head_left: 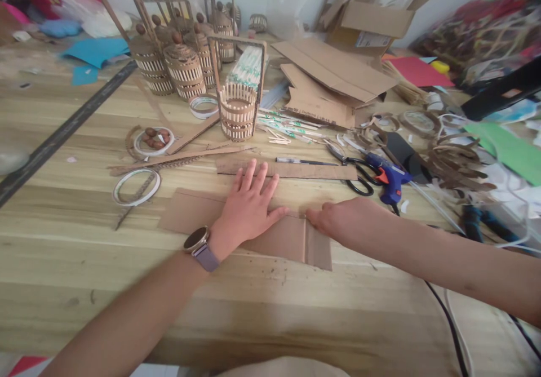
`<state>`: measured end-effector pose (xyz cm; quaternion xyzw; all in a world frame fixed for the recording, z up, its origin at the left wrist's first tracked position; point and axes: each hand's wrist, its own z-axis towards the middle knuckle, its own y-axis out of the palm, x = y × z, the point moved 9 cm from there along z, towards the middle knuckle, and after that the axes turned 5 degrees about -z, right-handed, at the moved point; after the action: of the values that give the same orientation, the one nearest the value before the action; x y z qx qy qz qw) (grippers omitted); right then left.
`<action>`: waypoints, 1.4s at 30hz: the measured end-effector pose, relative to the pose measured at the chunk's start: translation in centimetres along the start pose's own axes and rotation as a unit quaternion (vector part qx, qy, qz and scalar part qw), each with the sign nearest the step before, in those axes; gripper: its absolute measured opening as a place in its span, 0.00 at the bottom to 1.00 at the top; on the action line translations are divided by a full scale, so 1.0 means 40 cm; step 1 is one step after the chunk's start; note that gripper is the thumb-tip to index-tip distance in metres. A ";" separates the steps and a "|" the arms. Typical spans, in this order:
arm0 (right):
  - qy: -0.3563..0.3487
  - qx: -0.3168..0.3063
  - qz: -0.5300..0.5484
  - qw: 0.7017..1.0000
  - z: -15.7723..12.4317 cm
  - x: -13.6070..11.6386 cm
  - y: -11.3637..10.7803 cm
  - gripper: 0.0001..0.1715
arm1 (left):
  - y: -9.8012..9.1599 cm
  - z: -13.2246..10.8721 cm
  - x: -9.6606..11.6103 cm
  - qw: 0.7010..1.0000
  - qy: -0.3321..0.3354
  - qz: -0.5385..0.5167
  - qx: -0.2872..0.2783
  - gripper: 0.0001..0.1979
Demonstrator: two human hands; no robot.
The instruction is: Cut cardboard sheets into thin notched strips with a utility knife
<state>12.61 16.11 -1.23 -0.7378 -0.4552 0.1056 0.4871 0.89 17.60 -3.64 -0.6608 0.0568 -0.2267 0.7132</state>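
Note:
A flat brown cardboard sheet (190, 211) lies on the wooden table (127, 287) in front of me. My left hand (249, 208), with a watch on its wrist, rests flat on the sheet with fingers spread. My right hand (338, 222) is at the sheet's right part, fingers curled and pressing down by a crease; whether it holds a tool is hidden. A long cardboard strip (291, 169) lies just beyond the fingers of the left hand.
Scissors (353, 165) and a blue glue gun (391, 178) lie right of the strip. A small stick basket (238, 109) stands behind, with several lantern-like models (183, 67). Tape rolls (136, 187), cardboard pieces (333, 72) and an open box (372, 13) fill the back.

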 end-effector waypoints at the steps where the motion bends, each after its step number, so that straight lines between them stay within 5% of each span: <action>1: 0.001 -0.007 -0.005 1.000 -0.002 0.001 0.004 0.17 | -0.001 0.000 0.000 1.000 0.000 0.000 0.000 0.39; 15: 0.038 0.003 -0.030 0.999 -0.119 0.086 0.115 0.27 | -0.003 -0.002 0.006 1.000 0.015 0.015 0.017 0.38; 19: 0.071 -0.025 0.014 0.997 -0.165 0.134 0.153 0.16 | -0.003 -0.001 0.007 0.999 0.016 0.020 0.020 0.37; 23: 0.081 0.002 0.060 0.995 -0.149 0.124 0.096 0.12 | -0.006 -0.002 0.007 0.999 0.016 0.021 0.032 0.32; 29: 0.047 0.020 0.084 0.995 -0.024 0.012 -0.015 0.13 | -0.007 -0.002 0.001 0.999 0.011 0.025 0.037 0.29; 34: 0.033 0.004 0.088 0.996 0.050 -0.030 -0.038 0.14 | -0.011 -0.002 -0.001 0.999 0.007 0.020 0.042 0.27; 42: 0.014 -0.004 0.065 0.998 0.075 -0.053 -0.060 0.16 | -0.009 0.002 -0.002 0.999 0.004 0.008 0.032 0.27</action>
<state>8.23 16.60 -1.38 -0.7691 -0.4000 0.1246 0.4827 0.76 17.69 -3.29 -0.6361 0.0577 -0.2255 0.7356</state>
